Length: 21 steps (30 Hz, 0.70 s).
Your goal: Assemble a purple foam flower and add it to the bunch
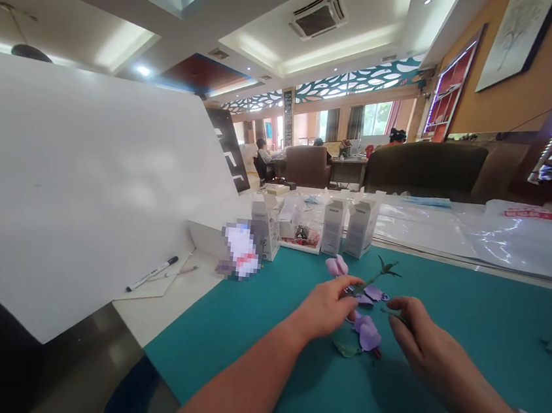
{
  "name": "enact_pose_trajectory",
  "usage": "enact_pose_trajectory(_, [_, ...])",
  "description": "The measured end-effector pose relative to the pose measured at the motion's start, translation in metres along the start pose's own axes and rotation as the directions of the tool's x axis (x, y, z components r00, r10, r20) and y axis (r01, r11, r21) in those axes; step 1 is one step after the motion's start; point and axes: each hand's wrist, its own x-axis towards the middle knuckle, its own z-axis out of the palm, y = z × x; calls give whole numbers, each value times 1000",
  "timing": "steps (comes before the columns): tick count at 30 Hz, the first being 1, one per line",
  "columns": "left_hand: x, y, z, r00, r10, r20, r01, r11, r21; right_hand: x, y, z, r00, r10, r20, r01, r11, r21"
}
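Observation:
Between the fingertips of my left hand point(327, 307) is a green artificial flower stem point(371, 281), its star-shaped tip pointing up and to the right. My right hand point(415, 329), a short gap away, pinches a thin green piece point(397, 315) between thumb and forefinger; what it belongs to is unclear. Lilac petals point(368, 333) lie on the green mat below my left hand, beside a green leaf point(346, 346). A pinkish petal cluster point(337, 265) sits just beyond the fingers. More lilac petals point(372, 294) lie behind the stem, partly hidden.
White cartons point(333, 227) stand along the back of the green mat point(473, 299), near a tray of small parts point(305, 238). A large white board point(101, 181) leans at left, with a marker point(152, 273) near its lower edge. Plastic-wrapped sheets point(451, 228) lie behind the mat.

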Motion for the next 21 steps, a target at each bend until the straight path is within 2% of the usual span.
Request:
enact_pose_trajectory(6, [1, 3, -1, 1000, -24, 15, 24, 998, -52, 1, 2, -1, 992, -115, -49, 112, 992, -57])
enact_pose_trajectory(11, [2, 7, 0, 998, -39, 39, 43, 992, -115, 3, -2, -11, 946, -314, -85, 304, 946, -117])
enact_pose_trajectory(21, [0, 12, -1, 993, -63, 99, 83, 973, -216, 2, -7, -12, 920, -344, -188, 325, 938, -125])
